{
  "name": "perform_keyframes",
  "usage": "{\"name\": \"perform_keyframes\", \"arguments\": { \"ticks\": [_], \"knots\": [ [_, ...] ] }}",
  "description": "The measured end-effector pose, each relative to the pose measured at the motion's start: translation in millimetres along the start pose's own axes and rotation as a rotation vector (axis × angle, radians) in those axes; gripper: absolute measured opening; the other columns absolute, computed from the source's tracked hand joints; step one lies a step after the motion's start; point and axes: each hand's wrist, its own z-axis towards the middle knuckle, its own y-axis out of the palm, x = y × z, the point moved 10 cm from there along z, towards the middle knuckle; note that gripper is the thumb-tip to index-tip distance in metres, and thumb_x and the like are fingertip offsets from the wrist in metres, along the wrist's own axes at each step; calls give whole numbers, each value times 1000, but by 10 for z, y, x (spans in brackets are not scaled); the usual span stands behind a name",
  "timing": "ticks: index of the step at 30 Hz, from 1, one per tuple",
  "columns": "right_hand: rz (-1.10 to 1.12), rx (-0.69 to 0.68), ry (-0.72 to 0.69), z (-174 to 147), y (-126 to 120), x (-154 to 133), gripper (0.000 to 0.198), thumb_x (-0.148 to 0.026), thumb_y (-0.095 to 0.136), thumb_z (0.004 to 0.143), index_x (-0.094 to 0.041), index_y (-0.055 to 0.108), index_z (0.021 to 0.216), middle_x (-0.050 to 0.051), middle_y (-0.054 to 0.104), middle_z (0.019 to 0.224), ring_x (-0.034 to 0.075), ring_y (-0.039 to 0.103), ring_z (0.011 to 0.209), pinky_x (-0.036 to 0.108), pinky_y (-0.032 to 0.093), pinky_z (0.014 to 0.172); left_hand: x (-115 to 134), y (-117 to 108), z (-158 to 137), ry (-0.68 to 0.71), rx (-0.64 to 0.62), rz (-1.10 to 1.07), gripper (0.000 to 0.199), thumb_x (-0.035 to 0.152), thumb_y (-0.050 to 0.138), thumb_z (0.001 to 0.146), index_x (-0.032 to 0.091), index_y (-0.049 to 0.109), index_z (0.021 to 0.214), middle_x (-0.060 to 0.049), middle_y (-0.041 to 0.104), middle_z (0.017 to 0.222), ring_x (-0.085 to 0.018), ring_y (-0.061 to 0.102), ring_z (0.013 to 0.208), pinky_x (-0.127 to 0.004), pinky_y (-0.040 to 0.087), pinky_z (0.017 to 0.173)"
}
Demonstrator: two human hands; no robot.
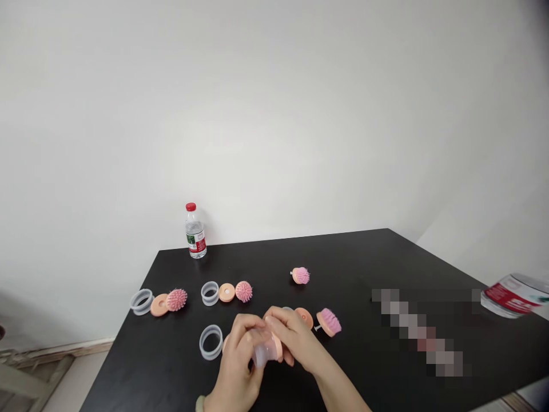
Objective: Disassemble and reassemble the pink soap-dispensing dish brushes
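Note:
Near the front of the black table, my left hand and my right hand meet around a clear plastic cup-like piece with a peach rim. The fingers of my left hand wrap its clear side; those of my right hand close on the peach end. Left of my hands lies a translucent ring, and a peach part beside it is mostly hidden by my left hand. Behind my right hand are a peach disc and a partly covered clear ring. A pink brush head with a white stem lies to the right.
Further back at left, two groups each have a translucent ring, a peach disc and a pink bristled head. Another brush head lies mid-table. A water bottle stands by the wall; another bottle is at right, near a pixelated patch.

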Motion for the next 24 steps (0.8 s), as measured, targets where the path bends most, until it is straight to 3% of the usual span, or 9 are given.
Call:
{"name": "perform_keyframes", "arguments": {
  "ticks": [3, 5, 7, 10, 13, 15, 19, 24],
  "knots": [
    [64, -48, 67, 21, 57, 118, 54, -67, 43, 94, -20, 49, 68, -7, 50, 42, 5, 33, 28, 16, 19, 29, 41, -3, -2, 54, -18, 35, 50, -3, 55, 78, 33, 65, 111, -6, 65, 109, -24, 64, 94, -36, 55, 76],
    [85, -36, 39, 26, 41, 101, 60, -71, 36, 94, -19, 51, 68, -6, 49, 43, 5, 34, 29, 16, 20, 30, -70, -34, -1, -57, 23, -37, 45, 0, 59, 79, 33, 64, 110, -6, 62, 109, -23, 65, 92, -33, 56, 71],
    [81, 22, -72, 16, -32, -22, 61, -70, 33, 96, -18, 57, 77, -4, 54, 50, 7, 42, 36, 17, 30, 36, -252, -69, -24, -239, 94, -140, 38, 6, 65, 78, 31, 63, 106, -5, 59, 109, -23, 65, 93, -29, 56, 64],
    [11, 73, -300, -54, -105, -303, 43, -59, 48, 95, -19, 63, 105, 2, 66, 81, 13, 60, 62, 24, 49, 57, -454, -96, -81, -438, 193, -269, 32, 14, 75, 74, 28, 63, 100, -4, 55, 112, -25, 63, 100, -29, 58, 67],
    [-137, 80, -408, -109, -88, -454, 40, -38, 72, 83, -27, 62, 119, 4, 64, 110, 17, 62, 82, 29, 53, 70, -515, -78, -95, -492, 211, -356, 33, 23, 79, 73, 28, 63, 100, -4, 54, 113, -24, 63, 100, -32, 59, 71],
    [-206, 97, -407, -109, -80, -471, 37, -28, 74, 79, -28, 64, 115, 2, 64, 107, 16, 60, 81, 29, 51, 71, -515, -57, -92, -494, 186, -370, 31, 27, 79, 75, 29, 61, 101, -4, 52, 113, -23, 62, 96, -31, 58, 68],
    [-149, 77, -362, -81, -53, -460, 11, -31, 67, 85, -22, 65, 91, -1, 62, 82, 14, 57, 70, 25, 48, 64, -417, -34, -60, -402, 89, -244, 24, 25, 74, 81, 29, 62, 102, -6, 53, 109, -23, 61, 93, -29, 57, 65],
    [-78, 50, -232, -39, -41, -366, 21, -33, 66, 82, -21, 52, 73, -6, 53, 59, 11, 50, 55, 21, 41, 52, -280, -35, -17, -274, 43, -108, 27, 19, 71, 83, 31, 66, 107, -6, 57, 104, -23, 62, 92, -31, 57, 69]
  ]
}}
